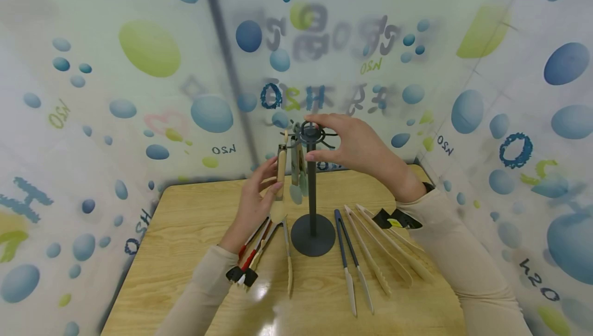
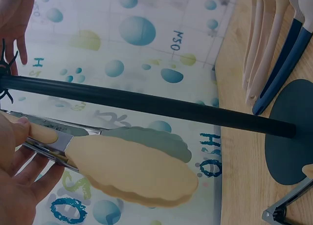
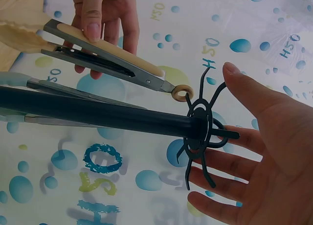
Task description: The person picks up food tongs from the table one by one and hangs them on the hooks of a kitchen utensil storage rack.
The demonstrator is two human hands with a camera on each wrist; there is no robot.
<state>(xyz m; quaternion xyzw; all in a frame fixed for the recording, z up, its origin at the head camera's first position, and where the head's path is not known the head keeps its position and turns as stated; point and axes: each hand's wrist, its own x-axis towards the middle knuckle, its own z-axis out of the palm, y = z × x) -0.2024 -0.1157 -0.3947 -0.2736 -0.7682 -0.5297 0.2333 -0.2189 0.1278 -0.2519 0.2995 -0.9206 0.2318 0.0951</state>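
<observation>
My left hand point(image 1: 254, 192) grips a pair of tongs point(image 3: 115, 51) by its metal and wood-coloured handle. In the left wrist view, its beige scalloped heads point(image 2: 132, 170) point away from the hand. The wooden ring point(image 3: 182, 92) at the handle end overlaps a hook of the dark stand point(image 1: 312, 187) in the right wrist view. My right hand point(image 1: 359, 145) is at the stand's crown of hooks point(image 3: 200, 127), its thumb at one hook tip and its fingers spread behind others. Grey-green tongs point(image 1: 295, 193) hang on the stand, partly hidden behind the beige pair.
Right of the stand's round base point(image 1: 303, 247) lie blue-handled tongs point(image 1: 345, 243) and several pale beige tongs point(image 1: 370, 251). To the left are red-handled tongs point(image 1: 252, 256) and metal tongs with beige tips point(image 1: 290, 269). A patterned curtain point(image 1: 153, 99) stands behind the wooden table point(image 1: 185, 233).
</observation>
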